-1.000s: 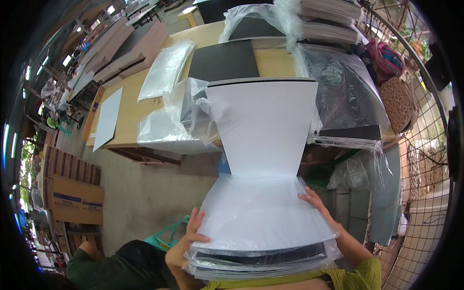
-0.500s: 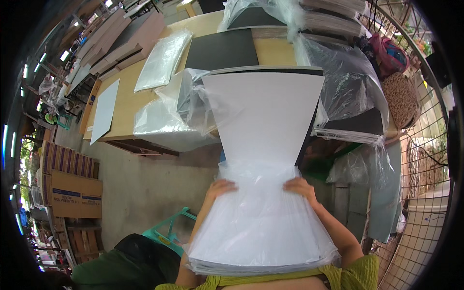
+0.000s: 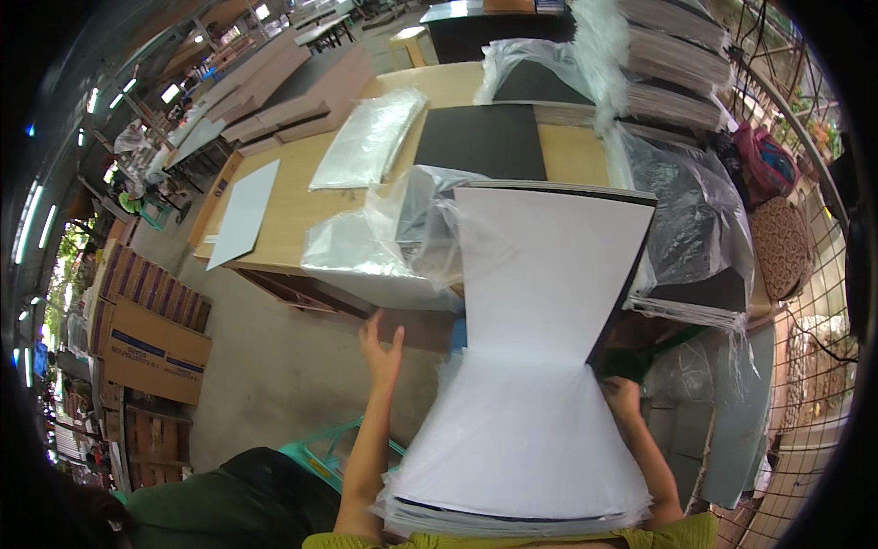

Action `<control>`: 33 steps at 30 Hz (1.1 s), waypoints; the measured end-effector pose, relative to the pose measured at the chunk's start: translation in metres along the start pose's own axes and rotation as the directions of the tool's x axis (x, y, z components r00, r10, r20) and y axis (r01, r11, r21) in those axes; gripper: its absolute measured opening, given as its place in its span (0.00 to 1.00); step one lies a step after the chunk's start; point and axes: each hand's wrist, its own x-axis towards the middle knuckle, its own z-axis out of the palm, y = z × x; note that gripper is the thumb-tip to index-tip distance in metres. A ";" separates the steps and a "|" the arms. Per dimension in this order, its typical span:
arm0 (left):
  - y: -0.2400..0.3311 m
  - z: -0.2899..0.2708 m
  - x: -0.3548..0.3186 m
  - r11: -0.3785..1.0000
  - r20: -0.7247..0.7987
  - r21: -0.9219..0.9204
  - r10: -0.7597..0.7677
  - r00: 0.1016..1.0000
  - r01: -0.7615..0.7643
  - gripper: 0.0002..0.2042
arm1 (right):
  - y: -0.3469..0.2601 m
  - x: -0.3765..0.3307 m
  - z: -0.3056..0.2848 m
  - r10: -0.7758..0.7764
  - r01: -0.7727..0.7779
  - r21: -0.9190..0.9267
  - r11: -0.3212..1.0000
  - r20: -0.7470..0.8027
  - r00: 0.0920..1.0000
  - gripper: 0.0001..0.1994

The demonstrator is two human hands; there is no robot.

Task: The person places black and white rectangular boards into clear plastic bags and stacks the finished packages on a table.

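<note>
A tan table (image 3: 294, 209) stands on grey floor (image 3: 293, 366); left hand (image 3: 381, 353) open, grip of right hand (image 3: 624, 398) unclear.

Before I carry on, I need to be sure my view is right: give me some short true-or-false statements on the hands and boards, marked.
1. The left hand is raised clear of the white board. True.
2. The left hand is balled into a fist. False: it is open.
3. The right hand is at the white board's right side. True.
4. A black board lies on the table. True.
5. The cartons are right of the white board. False: the cartons are left of it.
</note>
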 end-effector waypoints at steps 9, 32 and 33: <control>0.138 0.008 0.171 0.884 -0.098 0.062 0.467 0.879 -0.463 0.24 | -0.143 0.048 -0.116 0.221 0.023 -0.304 0.952 0.739 0.636 0.17; 0.130 -0.010 0.039 0.908 -0.129 0.347 0.292 0.947 -0.233 0.49 | -0.450 0.097 -0.109 -0.831 0.784 0.279 0.555 0.230 0.506 0.09; 0.134 0.005 0.042 0.897 -0.184 0.396 0.288 0.940 -0.198 0.46 | -0.457 0.107 -0.090 -0.869 0.790 0.369 0.490 0.132 0.477 0.09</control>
